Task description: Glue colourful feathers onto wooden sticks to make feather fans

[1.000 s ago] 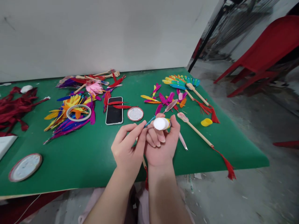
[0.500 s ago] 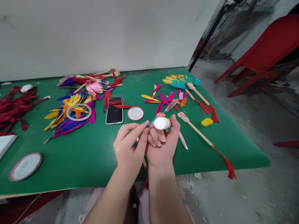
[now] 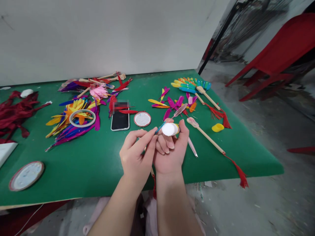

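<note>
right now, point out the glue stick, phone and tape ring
glue stick [image 3: 169, 129], head view, white round end
phone [image 3: 120, 120], head view, middle of dark screen
tape ring [image 3: 82, 126], head view, near rim

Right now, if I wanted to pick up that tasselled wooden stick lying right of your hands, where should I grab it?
Probably the bare middle of the wooden stick, pinched from above across its width. It lies flat on the green table; the red tassel is limp and trails over the edge.
</note>
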Motion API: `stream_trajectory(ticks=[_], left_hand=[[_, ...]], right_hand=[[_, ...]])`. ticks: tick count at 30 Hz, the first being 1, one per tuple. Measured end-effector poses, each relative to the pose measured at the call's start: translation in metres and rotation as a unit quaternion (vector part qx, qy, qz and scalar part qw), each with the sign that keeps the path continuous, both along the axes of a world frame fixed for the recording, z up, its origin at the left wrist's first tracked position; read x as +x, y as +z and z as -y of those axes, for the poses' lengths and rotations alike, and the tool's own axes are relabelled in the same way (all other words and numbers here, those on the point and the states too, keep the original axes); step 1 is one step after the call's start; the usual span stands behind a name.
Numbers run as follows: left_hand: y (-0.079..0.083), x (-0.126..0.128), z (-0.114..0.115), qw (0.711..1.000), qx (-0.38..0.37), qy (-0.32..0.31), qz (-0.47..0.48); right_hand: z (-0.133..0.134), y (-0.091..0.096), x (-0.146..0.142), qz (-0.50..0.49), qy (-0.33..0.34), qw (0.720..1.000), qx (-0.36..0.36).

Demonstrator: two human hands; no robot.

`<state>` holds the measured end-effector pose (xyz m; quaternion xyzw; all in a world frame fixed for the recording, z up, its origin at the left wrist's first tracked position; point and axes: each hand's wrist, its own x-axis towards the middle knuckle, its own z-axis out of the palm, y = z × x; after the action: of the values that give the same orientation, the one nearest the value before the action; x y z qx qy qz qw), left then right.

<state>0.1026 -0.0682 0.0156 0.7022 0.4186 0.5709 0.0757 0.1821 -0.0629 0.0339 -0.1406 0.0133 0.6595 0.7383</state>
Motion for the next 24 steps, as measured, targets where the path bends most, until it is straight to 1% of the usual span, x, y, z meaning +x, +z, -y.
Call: stream_trajectory(ticks=[5,12,24], left_hand=[[-0.0015,-0.0006,-0.0005,1.0,0.014,0.001,-0.003],[-0.0013,-0.001,0.0,1.0,0.022,-0.003,-0.008],[-0.0005,-0.0021,-0.0005,0.999,0.034,0.0,-0.011]], right_hand=[[-0.0006,0.0004,0.0,-0.008,0.003,1.0,0.002],[-0.0007,0.003,-0.0008,-0.026,0.002,1.0,-0.016],[-0.0018,0.0039,-0.0011,0.009,0.003,1.0,-0.028]])
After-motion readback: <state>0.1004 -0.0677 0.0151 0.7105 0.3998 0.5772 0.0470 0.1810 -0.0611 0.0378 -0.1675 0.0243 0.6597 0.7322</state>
